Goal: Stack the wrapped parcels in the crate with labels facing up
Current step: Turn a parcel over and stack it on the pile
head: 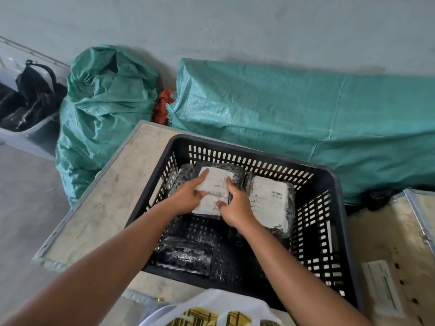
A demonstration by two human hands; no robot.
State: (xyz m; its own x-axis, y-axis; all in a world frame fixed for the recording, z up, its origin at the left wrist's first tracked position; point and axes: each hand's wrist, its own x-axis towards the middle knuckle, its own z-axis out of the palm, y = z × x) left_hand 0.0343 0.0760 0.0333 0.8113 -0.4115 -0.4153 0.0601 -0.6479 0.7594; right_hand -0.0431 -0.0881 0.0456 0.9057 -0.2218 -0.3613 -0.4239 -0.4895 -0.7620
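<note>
A black slatted plastic crate (329,231) stands on a pale table. Inside at the back left lies a black wrapped parcel (215,182) with its white label up. My left hand (188,196) grips its left side and my right hand (235,205) grips its right side. Right beside it lies a second wrapped parcel (270,203), label up. A third black parcel (186,255) lies at the crate's near left, with no label showing. Another dark wrapped bundle (183,175) peeks out behind my left hand.
The table (106,203) has a metal-edged rim. Green woven sacks (103,109) and a long green sack (306,118) lie against the wall behind. A grey bin (28,137) with dark items sits far left. A wooden case (400,243) stands at the right.
</note>
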